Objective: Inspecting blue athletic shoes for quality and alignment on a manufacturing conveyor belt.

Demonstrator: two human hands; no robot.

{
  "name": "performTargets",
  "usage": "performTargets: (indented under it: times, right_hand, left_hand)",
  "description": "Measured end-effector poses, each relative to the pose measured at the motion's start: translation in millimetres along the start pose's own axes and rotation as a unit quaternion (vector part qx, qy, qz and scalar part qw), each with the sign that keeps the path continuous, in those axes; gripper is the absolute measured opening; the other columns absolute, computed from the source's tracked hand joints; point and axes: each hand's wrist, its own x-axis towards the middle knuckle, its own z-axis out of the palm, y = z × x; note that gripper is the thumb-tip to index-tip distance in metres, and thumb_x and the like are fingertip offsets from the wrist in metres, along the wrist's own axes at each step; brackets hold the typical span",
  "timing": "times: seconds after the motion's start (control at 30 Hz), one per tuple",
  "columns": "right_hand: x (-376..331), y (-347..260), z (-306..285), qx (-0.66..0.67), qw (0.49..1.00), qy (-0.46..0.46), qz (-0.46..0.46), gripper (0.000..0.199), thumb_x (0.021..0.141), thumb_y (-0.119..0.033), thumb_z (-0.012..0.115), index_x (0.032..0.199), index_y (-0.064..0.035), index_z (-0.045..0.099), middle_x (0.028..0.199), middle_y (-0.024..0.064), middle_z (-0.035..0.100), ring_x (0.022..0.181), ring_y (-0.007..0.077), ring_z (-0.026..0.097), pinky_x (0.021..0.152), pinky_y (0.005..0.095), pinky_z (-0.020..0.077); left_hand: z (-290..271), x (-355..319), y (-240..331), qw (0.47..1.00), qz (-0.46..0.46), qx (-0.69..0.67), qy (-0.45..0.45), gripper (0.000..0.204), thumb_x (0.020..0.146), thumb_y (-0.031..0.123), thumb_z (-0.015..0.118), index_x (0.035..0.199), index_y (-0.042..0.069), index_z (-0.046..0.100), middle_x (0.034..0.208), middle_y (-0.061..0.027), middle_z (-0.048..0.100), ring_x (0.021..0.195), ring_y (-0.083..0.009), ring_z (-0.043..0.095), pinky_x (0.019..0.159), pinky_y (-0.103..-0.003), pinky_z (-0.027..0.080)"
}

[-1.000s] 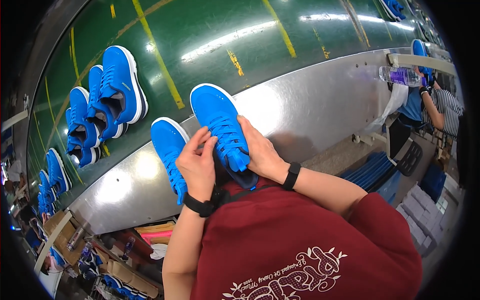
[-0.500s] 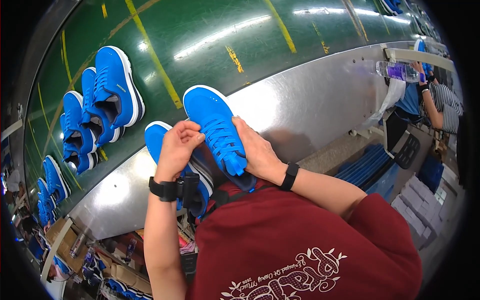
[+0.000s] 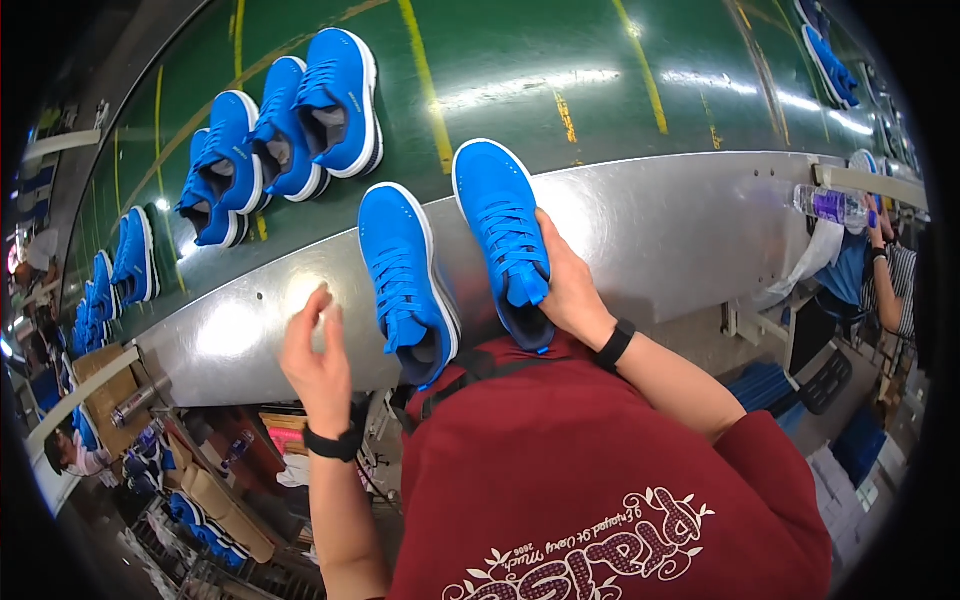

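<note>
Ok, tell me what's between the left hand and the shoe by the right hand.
A second blue shoe, with some bare metal ledge showing between it and the left hand; the head view shows this.

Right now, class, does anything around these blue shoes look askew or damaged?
The left shoe and right shoe look undamaged, but a short yellow mark on the green surface looks odd: its paint is patchy, unlike the fuller line to its left.

White ornamental lettering point(image 3: 590, 562) with a smaller line and number crosses the maroon T-shirt point(image 3: 620, 430); a tiny pale wordmark point(image 3: 356, 98), too small to read, stands on the side of the group's rightmost blue sneaker point(image 3: 348, 80), back from the green belt's point(image 3: 500, 45) near edge.
</note>
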Motion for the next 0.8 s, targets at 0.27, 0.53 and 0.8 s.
performTargets:
  times: [0.27, 0.53, 0.8]
  right_hand:
    - [-3, -4, 7, -0.010, 1.000, 0.019, -0.013, 0.074, 0.080, -0.007, 0.062, 0.144, -0.0041, 0.025, 0.125, 0.0288, 0.052, 0.115, 0.0433, 0.053, 0.095, 0.0406, 0.0444]
    - [17, 15, -38, 0.321, 0.910, -0.262, -0.001, 0.087, 0.075, -0.018, 0.076, 0.147, -0.0083, 0.029, 0.148, 0.0177, 0.034, 0.137, 0.0277, 0.032, 0.111, 0.0362, 0.0280]
    - [70, 135, -173, -0.266, 0.908, 0.324, 0.012, 0.052, 0.085, -0.020, 0.062, 0.131, -0.0032, 0.044, 0.142, 0.0242, 0.034, 0.135, 0.0407, 0.028, 0.110, 0.0511, 0.0247]
  left_hand:
    - [26, -69, 8, 0.956, 0.200, 0.110, -0.185, 0.049, 0.079, 0.021, 0.071, 0.126, 0.014, 0.057, 0.106, -0.0113, 0.062, 0.089, -0.0317, 0.060, 0.077, -0.039, 0.049]
    - [57, -61, 14, 0.911, 0.163, 0.186, -0.330, 0.079, 0.076, 0.037, 0.074, 0.144, 0.024, 0.037, 0.087, -0.0241, 0.053, 0.076, -0.0394, 0.058, 0.066, -0.044, 0.049]
    - [81, -39, 45, 0.924, 0.217, 0.151, -0.275, 0.049, 0.063, 0.037, 0.081, 0.103, 0.015, 0.064, 0.089, -0.0190, 0.058, 0.080, -0.0381, 0.060, 0.066, -0.045, 0.049]
